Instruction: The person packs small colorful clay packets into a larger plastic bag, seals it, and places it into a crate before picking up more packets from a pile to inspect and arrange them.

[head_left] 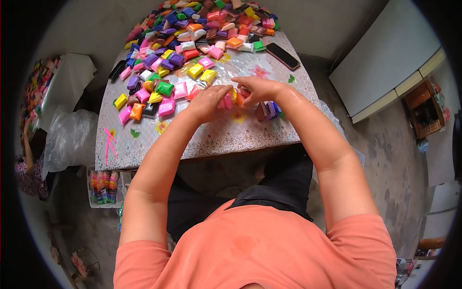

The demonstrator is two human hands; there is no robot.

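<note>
Between my two hands stands a short row of small, shiny wrapped packets, with a pink packet (226, 101) at the left and an orange packet (239, 99) at the right. My left hand (211, 103) is closed against the pink end, its fingers over the top and partly hiding the row. At the other end my right hand (259, 90) has its thumb and curled fingers on the orange packet, its index finger reaching out to the left. Beside my right wrist, another row of purple and dark packets (267, 111) stands on the table.
A big heap of coloured packets (202, 29) covers the far side of the table (211, 142), with loose ones spreading left. A phone (282, 56) lies at the right edge. Pink strips (110, 144) lie front left. Below stands a white basket (103, 204) holding stacked coloured packets.
</note>
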